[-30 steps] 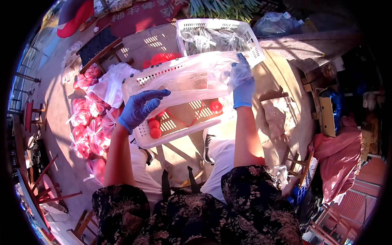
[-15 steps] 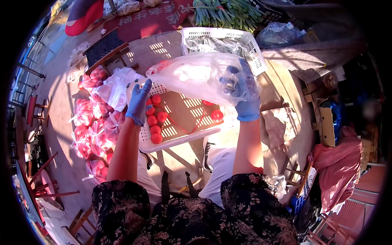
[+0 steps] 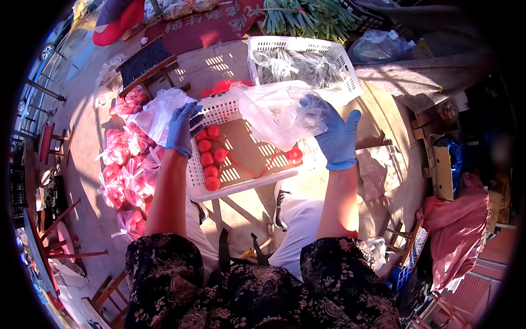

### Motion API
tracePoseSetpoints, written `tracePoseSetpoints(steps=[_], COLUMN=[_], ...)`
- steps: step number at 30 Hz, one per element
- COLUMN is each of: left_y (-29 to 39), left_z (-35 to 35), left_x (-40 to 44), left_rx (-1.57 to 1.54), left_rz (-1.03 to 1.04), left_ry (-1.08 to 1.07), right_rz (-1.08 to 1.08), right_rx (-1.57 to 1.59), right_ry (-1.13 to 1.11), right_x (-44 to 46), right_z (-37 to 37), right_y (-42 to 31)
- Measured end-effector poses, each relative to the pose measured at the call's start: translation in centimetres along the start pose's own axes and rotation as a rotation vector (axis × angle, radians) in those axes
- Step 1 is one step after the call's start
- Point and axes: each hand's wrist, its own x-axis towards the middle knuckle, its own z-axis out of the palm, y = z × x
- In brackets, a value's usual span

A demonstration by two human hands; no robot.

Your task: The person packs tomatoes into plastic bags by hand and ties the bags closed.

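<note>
Centrally, a clear bag (image 3: 274, 112) drapes over the fingers of the right hand (image 3: 336, 138), thumb spread apart, above a crate (image 3: 246, 185) of tomatoes (image 3: 211, 182); at centre left, the left hand (image 3: 183, 130) shows fingers bent, grip unclear.

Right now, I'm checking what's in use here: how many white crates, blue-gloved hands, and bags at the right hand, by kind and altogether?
White crates: 2 (near crate, far crate)
Blue-gloved hands: 2 (left hand, right hand)
Plastic bag at the right hand: 1
Total: 5
</note>
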Motion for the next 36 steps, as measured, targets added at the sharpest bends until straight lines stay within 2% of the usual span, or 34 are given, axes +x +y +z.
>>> tracePoseSetpoints(steps=[1, 2, 3, 5, 7, 9, 11, 12, 14, 16, 19, 20, 23, 26, 28, 31, 33, 34, 35, 36], left_y=[-0.2, -0.3, -0.5, -0.8, -3.1, -3.7, -3.0, -3.0, -2.2, -1.4, -0.6, -0.4, -0.8, 0.0, -0.5, -0.6, 1.4, 2.1, 2.2, 2.1], left_z=[0.6, 1.2, 1.5, 1.9, 1.2, 1.0, 1.7, 1.4, 1.6, 1.5, -0.6, -0.8, -0.7, -1.2, -1.5, -1.3, -0.1, 0.5, 0.9, 1.1], left_x=[-0.4, -0.8, -1.2, -1.7, 0.0, 0.4, -0.9, -0.8, -1.9, -2.5, -1.3, -1.5, -1.7, -1.6, -0.8, -0.4, -1.3, -1.7, -1.9, -2.1], left_rx=[0.04, 0.08, 0.147, 0.28, 0.302, 0.322, 0.433, 0.455, 0.434, 0.509, 0.378, 0.38, 0.408, 0.757, 0.829, 0.798, 0.72, 0.52, 0.379, 0.235], left_rz=[-0.032, -0.062, -0.076, -0.038, 0.166, 0.212, 0.255, 0.32, 0.194, 0.038, -0.186, -0.249, -0.038, -0.186, -0.112, 0.004, 0.071, 0.132, 0.296, 0.458], left_ry=[0.007, 0.014, 0.017, -0.077, -0.208, -0.178, -0.102, -0.136, -0.172, -0.197, -0.496, -0.469, -0.498, -0.549, -0.456, -0.208, -0.012, 0.023, 0.033, 0.042], right_rz=[-0.052, -0.048, -0.032, -0.001, 0.019, 0.055, 0.001, -0.037, -0.119, -0.165, -0.244, -0.262, -0.295, -0.317, -0.302, -0.198, -0.079, -0.094, -0.177, -0.404], right_rx=[-0.145, -0.627, -0.749, -0.578, -0.523, -0.413, -0.283, -0.223, -0.12, -0.09, -0.065, -0.077, -0.044, -0.021, -0.015, -0.186, -0.745, -1.054, -1.36, -1.391], right_ry=[0.049, 0.188, 0.246, 0.176, 0.062, -0.004, 0.0, -0.007, -0.056, 0.016, 0.152, 0.163, 0.165, 0.157, 0.164, 0.223, 0.344, 0.319, 0.371, 0.376], right_x=[0.0, -0.5, -0.4, -0.8, -1.3, -1.8, -2.2, -2.2, -1.9, -1.8, -0.9, -0.7, -0.2, 0.1, 0.5, 1.6, 2.3, 2.7, 2.8, 3.1], right_z=[-0.4, 2.8, 3.4, 3.8, 4.3, 4.8, 4.3, 4.0, 3.2, 3.4, 2.4, 2.2, 2.0, 1.9, 2.0, 1.3, -0.2, -0.1, -0.1, -0.2], right_y=[0.7, 0.2, 0.7, 1.5, 0.9, -0.1, -0.6, -0.8, -0.9, -1.3, -1.1, -1.0, -1.2, -1.2, -1.3, -0.5, 1.3, 2.1, 2.8, 3.3])
